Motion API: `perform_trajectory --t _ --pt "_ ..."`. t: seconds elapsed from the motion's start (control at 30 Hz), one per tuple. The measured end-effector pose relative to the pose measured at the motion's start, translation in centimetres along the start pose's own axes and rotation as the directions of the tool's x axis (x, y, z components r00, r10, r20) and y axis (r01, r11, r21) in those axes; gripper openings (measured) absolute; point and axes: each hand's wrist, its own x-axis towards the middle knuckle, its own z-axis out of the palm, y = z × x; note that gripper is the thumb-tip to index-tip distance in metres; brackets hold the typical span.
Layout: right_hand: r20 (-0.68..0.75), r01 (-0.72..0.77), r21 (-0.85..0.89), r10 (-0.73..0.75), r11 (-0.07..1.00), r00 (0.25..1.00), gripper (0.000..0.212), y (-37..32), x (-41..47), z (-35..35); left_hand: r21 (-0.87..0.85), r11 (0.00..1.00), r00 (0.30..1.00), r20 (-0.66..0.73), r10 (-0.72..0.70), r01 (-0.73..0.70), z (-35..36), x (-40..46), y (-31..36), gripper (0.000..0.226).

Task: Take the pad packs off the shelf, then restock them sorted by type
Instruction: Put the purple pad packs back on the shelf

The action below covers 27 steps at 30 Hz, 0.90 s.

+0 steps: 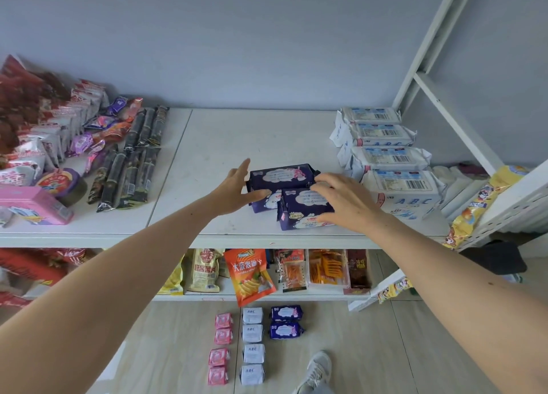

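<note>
On the shelf (225, 144), two purple pad packs lay long axis left-right: right hand (344, 204) draped over the front pack (302, 212), grip loose, left hand (237, 189) splayed against the rear pack (281, 177), its left end nearer.

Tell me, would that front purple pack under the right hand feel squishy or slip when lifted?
The front purple pack looks soft: its wrapper puckers at the crimped ends. Glossy film suggests some slipperiness. Probably light, and its flat shape makes rolling unlikely.

Soft even daylight, perhaps slight edge warping.
</note>
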Motion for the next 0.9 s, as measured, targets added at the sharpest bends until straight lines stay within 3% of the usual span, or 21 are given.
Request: perform_trajectory --t 0.2,0.47,0.67,0.9 --pt "-0.017 0.034 -0.037 -0.035 0.999 0.999 0.063 -1.2 0.6 0.4 -0.157 0.985 0.994 0.082 0.079 -0.065 0.9 -0.7 0.2 0.092" --pt "0.049 0.084 -0.081 -0.08 0.993 0.996 0.063 -1.5 2.5 1.4 -0.2 0.966 0.974 0.119 0.19 -0.164 1.4 0.5 0.3 0.06" --pt "0.077 0.066 -0.117 -0.057 0.991 0.995 0.059 -0.3 4.2 1.7 -0.19 0.974 0.985 0.092 0.146 -0.126 1.5 3.1 1.0 0.06" --pt "0.059 0.018 -0.146 -0.009 0.989 0.998 0.059 2.4 8.0 2.1 -0.064 0.997 0.996 0.07 0.056 -0.051 0.1 7.8 2.2 0.064"
